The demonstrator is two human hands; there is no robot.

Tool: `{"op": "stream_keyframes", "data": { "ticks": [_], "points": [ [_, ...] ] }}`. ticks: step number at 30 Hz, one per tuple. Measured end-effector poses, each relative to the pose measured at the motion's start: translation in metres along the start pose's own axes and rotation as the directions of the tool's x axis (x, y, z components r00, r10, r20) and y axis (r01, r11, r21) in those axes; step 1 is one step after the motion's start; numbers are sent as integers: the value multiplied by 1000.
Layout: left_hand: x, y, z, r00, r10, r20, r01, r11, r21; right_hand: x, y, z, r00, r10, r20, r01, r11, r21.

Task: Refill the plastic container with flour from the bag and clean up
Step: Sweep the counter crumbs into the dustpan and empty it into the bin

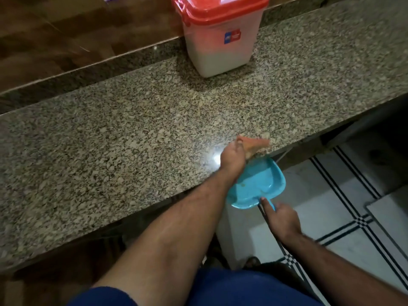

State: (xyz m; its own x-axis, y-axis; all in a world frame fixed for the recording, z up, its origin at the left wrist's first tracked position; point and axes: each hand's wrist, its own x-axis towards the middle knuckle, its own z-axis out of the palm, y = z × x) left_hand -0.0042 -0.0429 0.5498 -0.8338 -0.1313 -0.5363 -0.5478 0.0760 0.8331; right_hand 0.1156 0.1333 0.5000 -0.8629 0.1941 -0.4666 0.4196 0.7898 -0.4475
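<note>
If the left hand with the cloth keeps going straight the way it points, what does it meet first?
The left hand points toward the counter edge, wiping with the orange cloth. Going on, it would probably cross that edge over the blue dustpan, which the right hand holds just below; depth is uncertain.

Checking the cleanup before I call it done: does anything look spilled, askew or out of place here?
Nothing stands out. The container stands upright with its red lid on, and the granite counter shows no obvious flour, though its speckles could hide some.

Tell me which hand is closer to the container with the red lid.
Left. The left hand holds an orange cloth at the counter's front edge, below the container. The right hand grips the blue dustpan lower still, off the counter.
</note>
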Motion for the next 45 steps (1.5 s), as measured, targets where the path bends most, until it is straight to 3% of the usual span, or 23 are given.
{"op": "stream_keyframes", "data": {
  "ticks": [2,4,7,9,12,14,15,17,20,21,23,25,27,29,31,32,34,36,38,40,43,45],
  "points": [
    [-3,16,-17,996,-77,-32,61,934,-351,5,3,-1,1000,15,-15,-14,1000,11],
    [-9,21,-48,987,-88,-133,17,885,-465,9,7,-2,1000,11,-19,-11,1000,8],
    [-9,5,-83,906,4,-423,-137,949,-284,17,13,-5,999,25,-25,-24,999,40],
    [-8,-19,-83,856,123,-503,-178,982,-64,21,14,-8,999,30,-32,-28,998,48],
    [-10,-47,-43,872,268,-410,-91,911,402,26,11,-9,1000,17,-24,-16,998,55],
    [-5,-48,-4,918,320,-232,-140,812,566,29,11,-11,1000,0,-18,0,999,37],
    [-3,-36,11,943,299,-146,-171,812,558,31,12,-12,1000,-9,-11,9,1000,21],
    [6,-4,22,973,226,-44,-196,914,356,36,17,-15,1000,-22,-5,22,1000,-14],
    [16,35,7,978,181,-104,-189,980,-70,44,27,-22,999,-40,-7,40,998,-41],
    [18,39,-3,969,193,-155,-212,970,-117,47,29,-25,999,-48,-7,47,998,-45],
    [17,37,-24,901,260,-347,-258,965,54,52,33,-28,998,-55,-12,55,998,-40],
    [19,17,-39,802,306,-513,-190,945,265,55,39,-30,999,-46,-24,46,999,-20],
    [15,-10,-34,793,320,-517,-93,904,417,54,42,-30,999,-30,-27,30,999,-11],
    [8,-26,-2,883,327,-337,-135,864,484,53,42,-32,1000,3,-13,-3,1000,2],
    [2,-7,37,954,265,-138,-193,900,391,56,41,-34,1000,4,5,-4,1000,-10],
    [0,11,51,972,236,-23,-215,920,329,58,42,-36,1000,-8,13,8,1000,-24],
    [9,47,63,975,213,71,-224,943,246,65,45,-40,999,-33,13,34,998,-43],
    [20,67,52,971,233,55,-240,952,191,72,51,-45,999,-47,10,47,997,-54],
    [23,75,31,941,333,-55,-321,934,157,79,56,-51,998,-67,-5,67,997,-43],
    [25,61,14,889,404,-215,-354,905,237,86,61,-56,997,-76,-4,75,997,-28],
    [22,10,22,828,393,-401,-183,864,469,97,73,-58,998,-69,10,69,998,13],
    [12,-9,62,874,372,-312,-118,786,607,104,78,-65,996,-84,24,83,996,23]
  ]
}}
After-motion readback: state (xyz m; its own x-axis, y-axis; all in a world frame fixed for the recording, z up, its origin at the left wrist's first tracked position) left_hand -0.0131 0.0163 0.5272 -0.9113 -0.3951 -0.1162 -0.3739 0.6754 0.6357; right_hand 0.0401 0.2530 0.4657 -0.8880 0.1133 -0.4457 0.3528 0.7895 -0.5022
